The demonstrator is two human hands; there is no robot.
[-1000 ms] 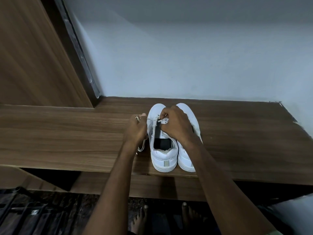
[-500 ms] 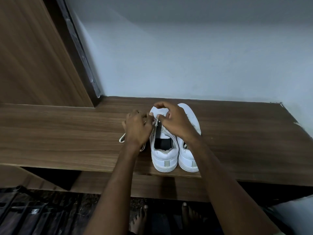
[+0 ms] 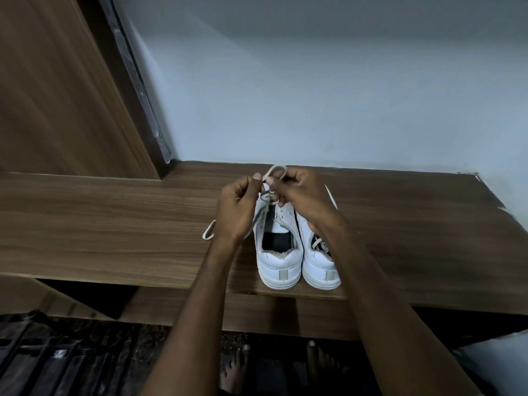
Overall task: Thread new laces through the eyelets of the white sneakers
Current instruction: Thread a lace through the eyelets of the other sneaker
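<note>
Wall: while we look down from above, we see a pale wall point(image 3: 328, 81) filling the far half of the scene, with a wooden panel point(image 3: 57, 90) and a dark frame strip point(image 3: 137, 81) at the far left.
Shelf: we see a broad wood-grain shelf point(image 3: 114, 224) running left to right, its near edge above a dark floor point(image 3: 71, 361) where two bare feet point(image 3: 237, 367) show.
Arms: we see both forearms reaching from the near edge toward the far side, meeting over the shoes.
Sneakers: we find the pair of white sneakers point(image 3: 281, 264) standing side by side on the shelf, right of centre, heels toward us at the near edge, toes pointing to the wall.
Left sneaker: its opening is dark and in plain sight; its tongue area lies under our hands.
Right sneaker: we see it point(image 3: 320, 267) touching its mate, partly covered by the right forearm, with lace crossings showing near the wrist.
Left hand: our left hand point(image 3: 240, 207) is curled, thumb and fingers pinching the lace point(image 3: 275, 168) above the left shoe's front.
Right hand: our right hand point(image 3: 297, 190) is also curled, pinching the same lace, which arches in a small loop above both hands.
Lace tail: we see a loose loop point(image 3: 209, 232) lying on the shelf just left of the left wrist.
</note>
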